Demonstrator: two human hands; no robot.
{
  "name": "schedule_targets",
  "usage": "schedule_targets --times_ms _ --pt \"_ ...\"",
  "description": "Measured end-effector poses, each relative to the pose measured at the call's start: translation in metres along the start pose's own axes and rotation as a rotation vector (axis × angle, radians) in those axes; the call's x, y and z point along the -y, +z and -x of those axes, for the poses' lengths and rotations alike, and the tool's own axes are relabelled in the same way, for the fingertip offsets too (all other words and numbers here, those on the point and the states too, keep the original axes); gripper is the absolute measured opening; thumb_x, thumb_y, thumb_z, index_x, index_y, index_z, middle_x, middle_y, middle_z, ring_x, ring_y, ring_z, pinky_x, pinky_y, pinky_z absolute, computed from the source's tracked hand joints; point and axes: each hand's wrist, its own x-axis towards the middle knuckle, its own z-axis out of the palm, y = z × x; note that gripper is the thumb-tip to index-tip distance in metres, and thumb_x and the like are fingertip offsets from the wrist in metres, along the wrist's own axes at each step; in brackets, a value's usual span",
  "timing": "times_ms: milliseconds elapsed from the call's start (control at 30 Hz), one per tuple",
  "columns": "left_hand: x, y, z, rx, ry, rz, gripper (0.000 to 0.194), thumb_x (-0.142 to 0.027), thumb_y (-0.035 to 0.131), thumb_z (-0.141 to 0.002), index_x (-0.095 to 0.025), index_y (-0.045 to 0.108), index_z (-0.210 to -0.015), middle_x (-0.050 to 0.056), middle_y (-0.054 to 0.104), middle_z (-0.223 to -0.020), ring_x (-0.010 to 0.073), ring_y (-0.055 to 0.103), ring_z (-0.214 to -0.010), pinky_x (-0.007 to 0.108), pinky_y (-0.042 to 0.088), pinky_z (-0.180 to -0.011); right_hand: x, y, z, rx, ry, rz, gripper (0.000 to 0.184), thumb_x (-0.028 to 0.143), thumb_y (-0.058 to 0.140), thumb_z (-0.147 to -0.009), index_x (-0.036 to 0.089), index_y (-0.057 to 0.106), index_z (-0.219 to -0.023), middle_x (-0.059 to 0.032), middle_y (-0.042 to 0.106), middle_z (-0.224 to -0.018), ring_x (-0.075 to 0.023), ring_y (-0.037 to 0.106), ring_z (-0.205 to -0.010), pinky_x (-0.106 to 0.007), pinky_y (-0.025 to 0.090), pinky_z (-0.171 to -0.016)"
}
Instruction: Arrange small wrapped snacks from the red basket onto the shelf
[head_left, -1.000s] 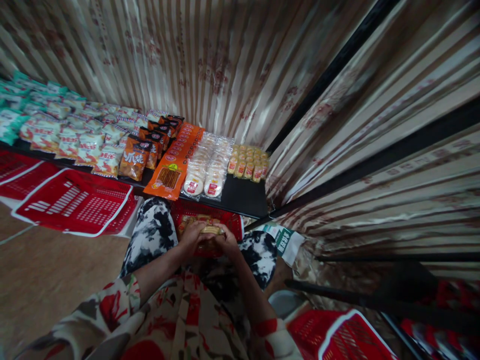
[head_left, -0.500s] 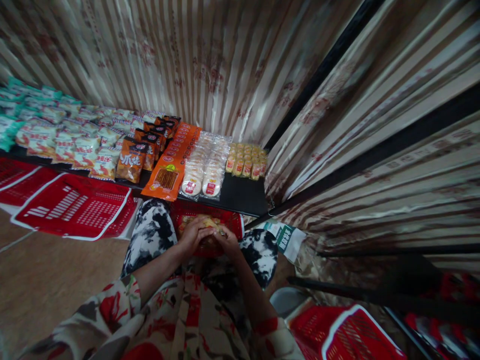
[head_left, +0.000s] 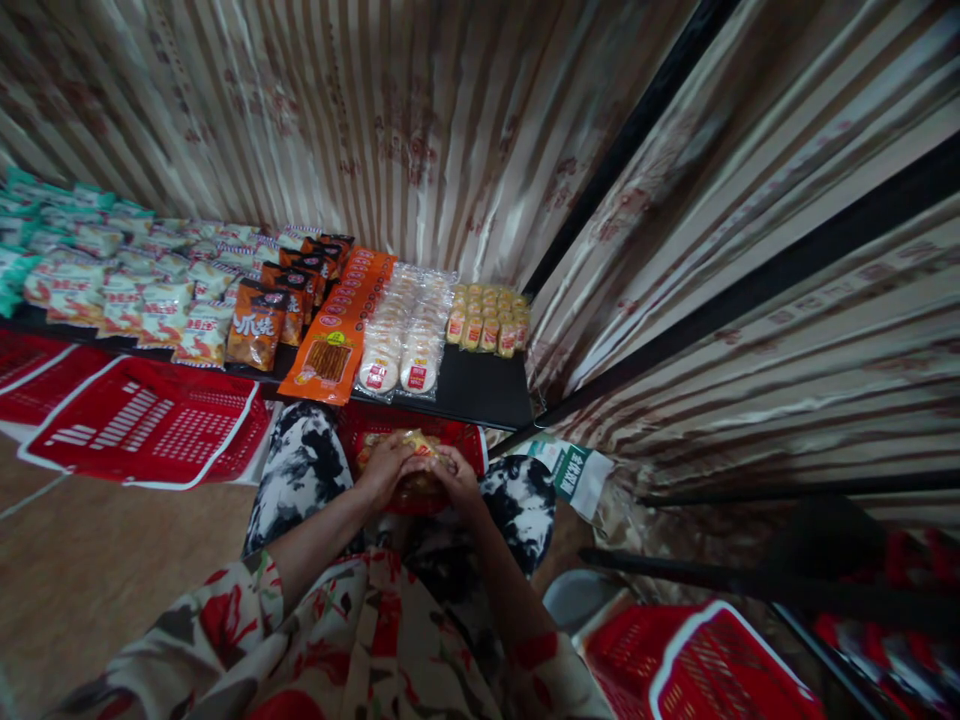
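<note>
Both of my hands are closed around small yellow snack packets, above a red basket between my knees. My left hand grips them from the left, and my right hand from the right. How many packets I hold is hard to make out. More yellow packets lie in the basket below, partly hidden by my hands. On the black shelf in front, similar yellow packets stand in rows at the right end, beside clear-wrapped round white crackers.
Left along the shelf are a long orange snack bag, brown-orange bags and many white bags. Red baskets stand at left and lower right. A striped curtain hangs behind, with black poles crossing at right.
My hands have shifted slightly on the yellow packets, and more of their printed front shows. The view has turned a little; the shelf goods have not changed.
</note>
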Motion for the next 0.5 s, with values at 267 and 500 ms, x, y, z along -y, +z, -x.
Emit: schedule_targets --times_ms 267,500 --pt "0.0026 -0.003 0.0023 -0.063 -0.036 -0.106 0.014 -0.009 0.058 -0.072 -0.012 0.052 -0.085 0.002 0.065 -0.067 0.0097 0.063 -0.055 0.018 0.051 -0.055 -0.0001 -0.0019 -0.004 -0.083 0.004 -0.063 0.045 0.047 0.069 -0.062 0.021 0.056 -0.097 -0.0043 0.068 -0.088 -0.0185 0.064 -0.078 -0.032 0.05 -0.073" --pt "0.0087 -0.0092 0.0026 -0.07 -0.098 -0.226 0.014 -0.009 0.061 -0.067 -0.014 0.052 -0.077 -0.003 0.062 -0.061 0.0079 0.059 -0.049 0.016 0.045 -0.049 -0.0003 -0.0057 -0.0078 -0.154 -0.038 -0.105 0.042 0.044 0.068 -0.066 0.021 0.056 -0.099 -0.0045 0.066 -0.092 -0.0184 0.063 -0.084 -0.031 0.05 -0.074"
